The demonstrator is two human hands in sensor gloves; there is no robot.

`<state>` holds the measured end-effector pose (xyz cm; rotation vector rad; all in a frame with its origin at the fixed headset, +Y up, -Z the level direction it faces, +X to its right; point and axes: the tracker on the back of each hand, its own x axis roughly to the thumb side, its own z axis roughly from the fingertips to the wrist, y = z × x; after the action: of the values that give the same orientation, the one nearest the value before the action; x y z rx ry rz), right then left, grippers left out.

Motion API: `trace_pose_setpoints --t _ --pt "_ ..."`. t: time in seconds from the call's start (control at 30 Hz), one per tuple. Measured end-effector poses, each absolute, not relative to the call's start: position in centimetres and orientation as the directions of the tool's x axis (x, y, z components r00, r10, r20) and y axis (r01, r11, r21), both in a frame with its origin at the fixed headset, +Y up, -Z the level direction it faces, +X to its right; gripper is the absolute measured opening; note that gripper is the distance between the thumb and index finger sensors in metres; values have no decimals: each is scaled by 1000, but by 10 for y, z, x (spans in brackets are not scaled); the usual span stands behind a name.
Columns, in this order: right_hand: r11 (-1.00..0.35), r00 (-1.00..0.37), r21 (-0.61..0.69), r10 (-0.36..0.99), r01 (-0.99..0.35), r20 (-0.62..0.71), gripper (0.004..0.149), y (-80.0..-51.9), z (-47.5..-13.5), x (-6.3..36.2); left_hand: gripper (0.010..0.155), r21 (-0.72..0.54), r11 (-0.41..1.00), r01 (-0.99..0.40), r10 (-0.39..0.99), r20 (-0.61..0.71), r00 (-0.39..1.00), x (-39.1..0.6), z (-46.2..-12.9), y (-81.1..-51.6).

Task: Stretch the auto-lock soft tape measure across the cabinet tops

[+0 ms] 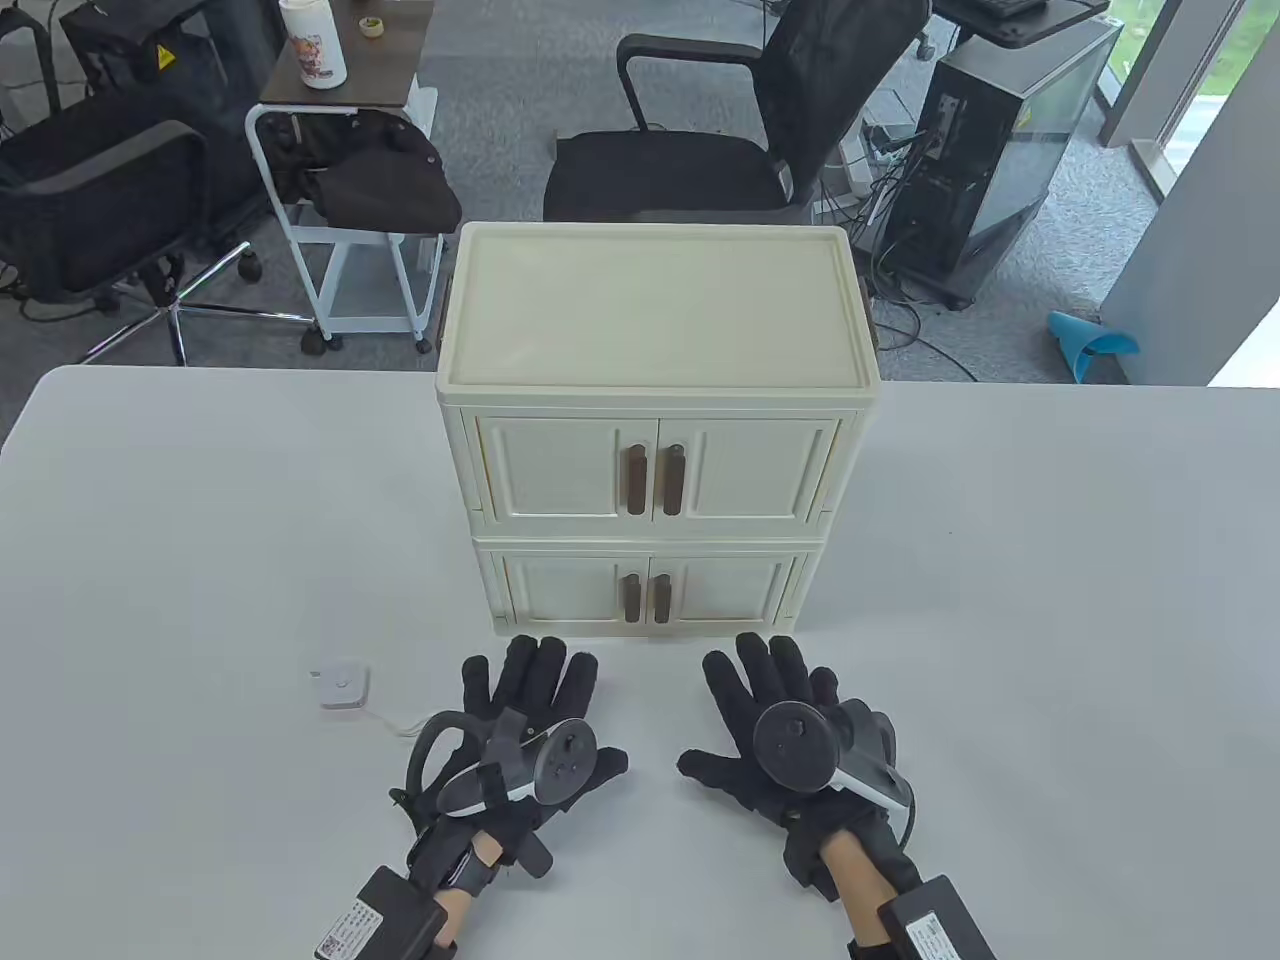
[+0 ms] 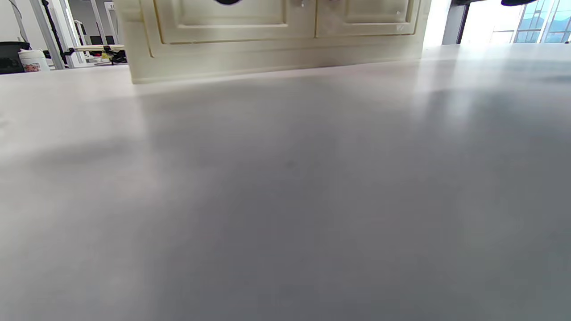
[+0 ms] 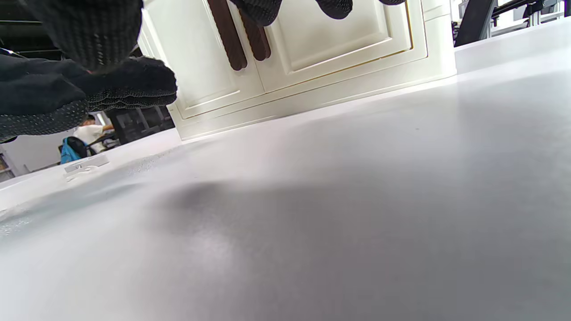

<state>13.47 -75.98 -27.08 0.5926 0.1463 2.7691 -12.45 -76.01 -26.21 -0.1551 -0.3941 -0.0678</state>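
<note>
Cream plastic cabinet sits at the desk's far edge, centred: two stacked tiers, each with a pair of panelled doors and dark brown bar handles, all four doors closed, so contents can't be seen. Top is a flat recessed tray with a raised rim, smooth and slightly glossy. Desk surface is plain matte white, rounded at the far left corner. Soft tape measure: small white rounded-square case with a round button on its face, lying flat on the desk toward the near edge, left of the cabinet's front left corner and just beside the left hand; a thin white strip runs out from it along the desk toward that hand. Right wrist view shows it only as a low white blur. Both hands in black knit gloves with dotted grip texture, palms down on the desk just in front of the lower doors, trackers strapped on the backs. Left hand: fingers spread and released, holding nothing. Right hand: fingers spread and released, holding nothing; in the right wrist view its fingertips hang in front of the lower door handles.
</note>
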Motion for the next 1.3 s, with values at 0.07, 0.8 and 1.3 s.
trace_pose_setpoints --t 0.07,0.8,1.3 --pt "-947 -867 163 318 -276 384 91 -760 -271 135 97 -138 986 90 -30 385 923 -126 -262 -760" --pt "-945 -863 148 326 -291 386 91 -758 -271 137 97 -148 985 91 -26 390 920 -139 -262 -748" --pt "-942 -865 152 336 -301 372 91 -758 -271 144 98 -263 958 117 -56 228 972 -246 -300 -706"
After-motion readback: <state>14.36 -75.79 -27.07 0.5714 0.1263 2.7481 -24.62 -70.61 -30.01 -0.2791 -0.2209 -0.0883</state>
